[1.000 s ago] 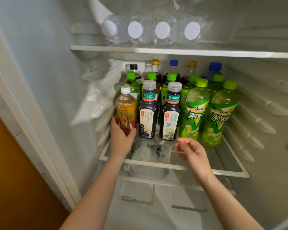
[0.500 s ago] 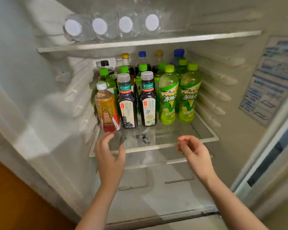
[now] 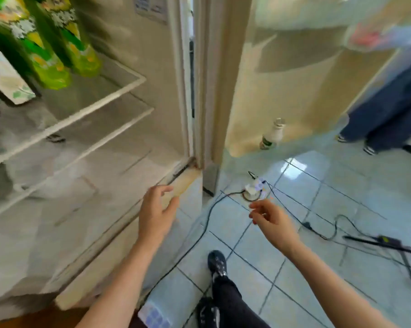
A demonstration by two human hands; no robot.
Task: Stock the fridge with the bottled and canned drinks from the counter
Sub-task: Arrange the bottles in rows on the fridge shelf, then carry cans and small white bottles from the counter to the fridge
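Motion blur smears almost everything here, so I'll call only what's readable. My left hand (image 3: 157, 210) hovers in front of the lower front corner of the fridge (image 3: 133, 58), fingers loosely spread, thumb apart, nothing in it. My right hand (image 3: 272, 218) hangs over the tiled floor (image 3: 329, 204), fingers gently curled and relaxed, also holding nothing. The drinks are up in the top left corner, inside the fridge: two green drink bottles (image 3: 52, 69) stand on the glass shelf (image 3: 93, 105), but the frame cuts them off, so I see only their lower halves and no caps. Left of them a pale-labelled bottle (image 3: 8, 84) runs off the edge, its print too smeared to read. Under that shelf a second rail shows; what lies behind the glass is a grey wash I can't make out. On the floor a black cable (image 3: 205, 223) snakes to a white plug (image 3: 253, 189), details fuzzy. A white bottle (image 3: 272, 134) stands at the foot of the glossy cream panel (image 3: 282, 95); door or wall, I can't tell. At far right another person (image 3: 389, 107) shows only as dark blue trouser legs and shoes. My own shoe (image 3: 217, 262) points forward below, and a black stand (image 3: 389, 243) is cut off at the right edge.
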